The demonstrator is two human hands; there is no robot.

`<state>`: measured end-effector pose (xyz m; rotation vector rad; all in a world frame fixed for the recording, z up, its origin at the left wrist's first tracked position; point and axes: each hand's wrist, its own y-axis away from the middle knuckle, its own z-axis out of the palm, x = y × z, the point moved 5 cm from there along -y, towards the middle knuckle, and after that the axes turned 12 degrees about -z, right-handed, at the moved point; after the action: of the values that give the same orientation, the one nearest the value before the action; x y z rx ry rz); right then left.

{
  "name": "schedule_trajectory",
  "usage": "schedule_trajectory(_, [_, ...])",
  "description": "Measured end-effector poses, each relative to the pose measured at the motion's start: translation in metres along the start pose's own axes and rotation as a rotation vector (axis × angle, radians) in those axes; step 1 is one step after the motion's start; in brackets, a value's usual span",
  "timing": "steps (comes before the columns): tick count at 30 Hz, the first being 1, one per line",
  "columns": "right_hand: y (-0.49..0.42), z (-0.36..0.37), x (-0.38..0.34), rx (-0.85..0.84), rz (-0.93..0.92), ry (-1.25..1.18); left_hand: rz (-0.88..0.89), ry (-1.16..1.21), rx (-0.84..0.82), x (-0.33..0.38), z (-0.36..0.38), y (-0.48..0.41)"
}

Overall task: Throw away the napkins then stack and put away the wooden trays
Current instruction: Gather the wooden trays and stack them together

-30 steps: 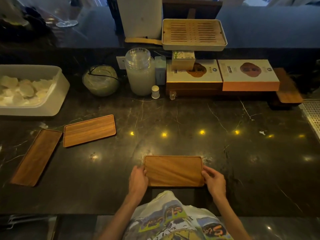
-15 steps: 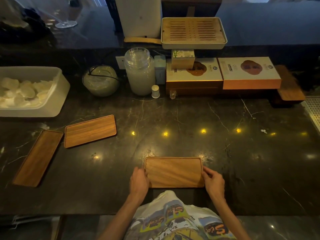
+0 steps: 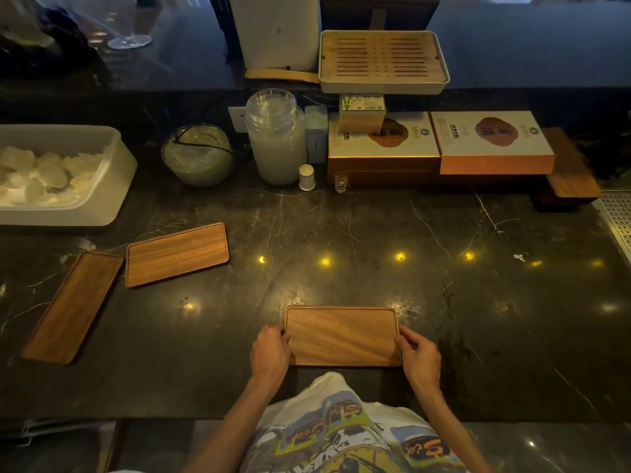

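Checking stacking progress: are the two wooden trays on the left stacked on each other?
No, the narrow tray and the wider tray lie side by side on the counter, neither atop the other.

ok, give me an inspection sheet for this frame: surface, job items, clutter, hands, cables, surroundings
Surface: dark marble counter, glossy, spotted with light reflections.
Job's things: three wooden trays, unstacked; near tray at the front edge, middle tray and long tray side by side at left. No napkins seen on them.
Clutter: white bin of pale crumpled pieces, glass jar, bowl, orange-sided box, slatted tea tray.
Hands: left hand grips the near tray's left end, right hand its right end.
Cables: thin dark cord over the bowl; otherwise nothing seen.
Surroundings: raised back ledge with a glass foot; metal grate at far right.
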<state>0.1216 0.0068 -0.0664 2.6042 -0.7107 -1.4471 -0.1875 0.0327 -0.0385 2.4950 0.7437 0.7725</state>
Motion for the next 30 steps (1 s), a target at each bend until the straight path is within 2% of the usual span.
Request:
schedule_trajectory(10, [-0.0002, -0.0011, -0.0035, 0.015, 0.001, 0.013, 0.019, 0.032, -0.03, 0.0009, -0.002, 0.0007])
schedule_trajectory(30, [0.0, 0.0054, -0.0087, -0.063, 0.037, 0.006, -0.031, 0.036, -0.079, 0.0081, -0.0021, 0.0025])
